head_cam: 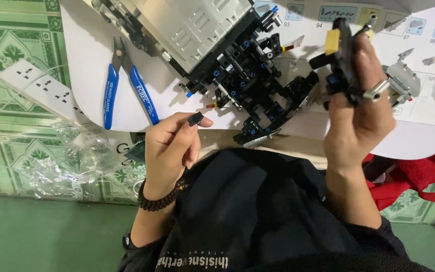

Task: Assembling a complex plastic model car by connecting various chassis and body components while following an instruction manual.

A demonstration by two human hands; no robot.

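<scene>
**Hands on small brick parts over white table**

L hand [169, 146]: thumb + forefinger pinched on a small black plastic connector piece [195, 119], held at the near edge of the white table [89, 75]. R hand [361, 113]: fingers clamped round a black brick sub-assembly with a yellow block [339, 55], raised over the printed instruction sheet [429, 30]. Hands well apart. Between them, on table: large black-and-grey brick vehicle model with blue pins [227, 55]. Blue-handled flush cutters [127, 85] lie left of the model. White power strip [39, 85] on the green patterned floor.
</scene>
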